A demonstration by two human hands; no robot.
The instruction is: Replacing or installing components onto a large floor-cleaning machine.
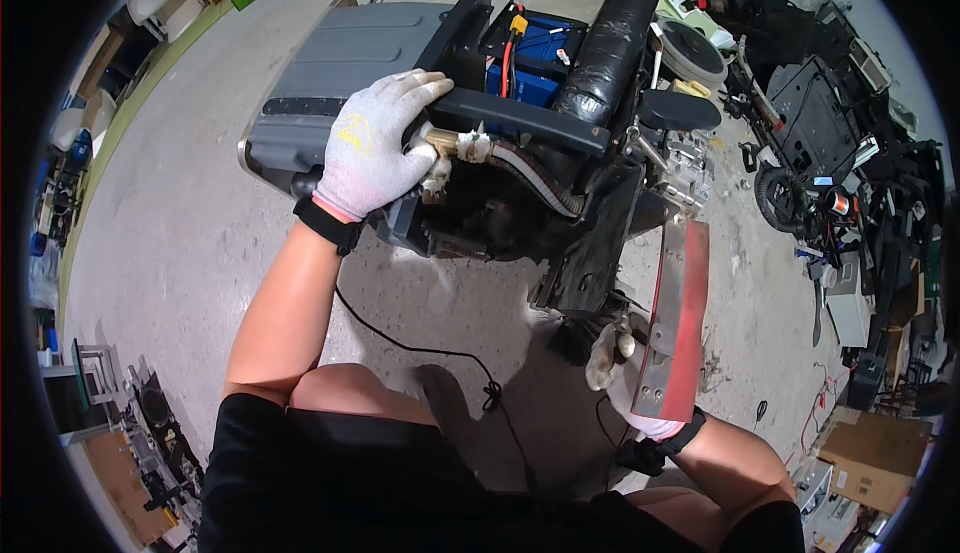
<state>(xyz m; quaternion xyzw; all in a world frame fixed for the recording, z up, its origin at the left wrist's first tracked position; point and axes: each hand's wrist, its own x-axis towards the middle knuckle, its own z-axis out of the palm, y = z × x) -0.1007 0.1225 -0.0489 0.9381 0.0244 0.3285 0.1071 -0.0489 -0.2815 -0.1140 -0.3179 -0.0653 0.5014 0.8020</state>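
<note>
My left hand, in a white knit glove, lies flat on a grey and black machine, fingertips on its black frame bar. Beside its thumb is a brass fitting joined to a braided hose. My right hand, gloved too, is low beside the machine, fingers curled. A curved red and metal strip partly covers that hand, so what the fingers hold cannot be made out. Close to them hangs a crumpled black piece under a dark panel.
Blue battery packs with a yellow connector sit inside the machine, next to a thick black tube. A black cable trails over the floor. Cluttered parts line the right side; a cardboard box stands nearer.
</note>
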